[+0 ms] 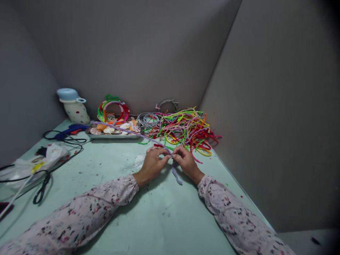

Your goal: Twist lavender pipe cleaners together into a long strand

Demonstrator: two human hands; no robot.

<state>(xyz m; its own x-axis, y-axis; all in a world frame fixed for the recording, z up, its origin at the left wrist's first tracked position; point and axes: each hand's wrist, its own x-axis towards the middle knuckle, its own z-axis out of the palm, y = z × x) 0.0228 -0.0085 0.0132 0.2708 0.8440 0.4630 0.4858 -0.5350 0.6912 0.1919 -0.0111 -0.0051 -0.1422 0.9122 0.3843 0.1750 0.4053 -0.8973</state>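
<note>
Both hands meet over the table, pinching a long lavender pipe cleaner (176,174). My left hand (154,161) is closed on it with thumb and forefinger. Right beside it, my right hand (186,161) grips the same pipe cleaner, fingertips almost touching the left ones. One end hangs down below the fingers; the long part runs up and left across a metal tray (114,137) of seashells (108,130). Just beyond the hands lies a tangled heap of coloured pipe cleaners (186,125). What sits exactly between the fingertips is too small to make out.
Rings of coloured pipe cleaner (102,112) stand on the tray, with coiled grey wire (148,121) beside it. A bottle with a blue lid (77,112) stands at the back left. Black cables (45,186) and a plastic bag (57,151) lie at left. Grey panels enclose the table (159,226).
</note>
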